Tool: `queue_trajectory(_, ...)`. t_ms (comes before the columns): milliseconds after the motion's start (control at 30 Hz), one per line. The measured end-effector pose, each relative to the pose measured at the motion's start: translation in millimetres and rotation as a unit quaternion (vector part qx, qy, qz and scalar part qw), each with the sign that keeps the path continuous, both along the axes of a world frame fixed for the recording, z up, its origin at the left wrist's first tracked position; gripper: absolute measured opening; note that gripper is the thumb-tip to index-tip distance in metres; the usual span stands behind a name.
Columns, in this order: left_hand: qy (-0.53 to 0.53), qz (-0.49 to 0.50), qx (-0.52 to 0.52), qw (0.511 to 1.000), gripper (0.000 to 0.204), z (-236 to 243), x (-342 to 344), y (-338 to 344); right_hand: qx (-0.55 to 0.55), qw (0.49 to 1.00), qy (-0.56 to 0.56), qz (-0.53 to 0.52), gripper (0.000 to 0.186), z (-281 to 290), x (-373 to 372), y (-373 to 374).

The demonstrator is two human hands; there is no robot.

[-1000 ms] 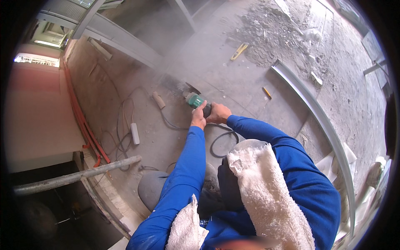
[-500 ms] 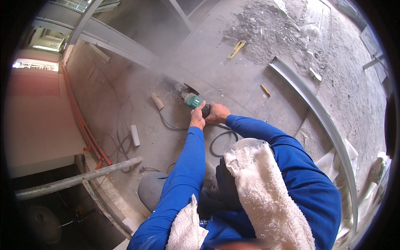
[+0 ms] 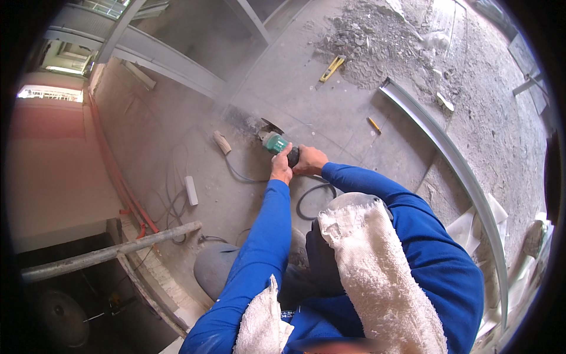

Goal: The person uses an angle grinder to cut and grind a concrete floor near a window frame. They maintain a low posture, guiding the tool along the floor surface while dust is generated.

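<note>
Both my hands are closed round a green and black angle grinder, held low over the dusty concrete floor. Its dark disc stands at the far end, tilted, beside a greyish cut or dusty patch on the floor. My left hand wraps the near left side of the body. My right hand grips the black rear part. A grey power cord loops on the floor below the hands. Pale dust hangs in the air around the disc.
A wood piece lies left of the grinder. Beyond are a yellow utility knife, a pencil and rubble. A long metal channel lies at right. At lower left, a pipe crosses above a dark opening.
Very little differs. The hands and grinder have shifted a few pixels to the right, and the dust beyond the disc looks thinner.
</note>
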State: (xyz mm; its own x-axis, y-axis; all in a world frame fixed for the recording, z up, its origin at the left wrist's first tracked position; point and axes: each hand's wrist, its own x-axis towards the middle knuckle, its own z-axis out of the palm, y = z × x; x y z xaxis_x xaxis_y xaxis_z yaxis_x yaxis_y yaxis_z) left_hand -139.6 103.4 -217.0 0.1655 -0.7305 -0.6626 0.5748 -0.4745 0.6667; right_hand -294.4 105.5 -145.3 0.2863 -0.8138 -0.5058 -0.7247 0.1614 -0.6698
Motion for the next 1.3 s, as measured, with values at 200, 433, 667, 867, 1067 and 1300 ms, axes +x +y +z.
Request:
queue_trajectory(200,0.002,-0.006,0.001,1.000,0.033,-4.2,-4.6,5.1,-0.010,1.000,-0.005,-0.002,0.070,2.2,-7.6,7.5)
queue_trajectory(433,-0.006,-0.013,0.004,1.000,0.032,3.7,-7.8,9.8,-0.007,1.000,-0.006,-0.012,0.067,3.5,-7.4,12.0)
queue_trajectory(667,-0.003,-0.011,0.006,1.000,0.030,5.8,-9.0,11.9,0.000,1.000,-0.001,-0.012,0.066,0.3,-6.4,14.0)
queue_trajectory(867,-0.010,-0.006,0.018,1.000,0.027,3.4,-10.0,12.2,0.001,1.000,-0.006,-0.010,0.068,-2.5,-8.5,14.5)
queue_trajectory(1067,-0.004,-0.012,0.014,1.000,0.027,4.9,-10.4,13.7,-0.005,1.000,-0.002,-0.011,0.070,-4.3,-9.2,17.0)
queue_trajectory(1300,-0.004,-0.017,-0.002,1.000,0.021,12.3,-19.8,23.6,-0.016,1.000,-0.010,-0.011,0.070,-4.3,-15.2,24.8)
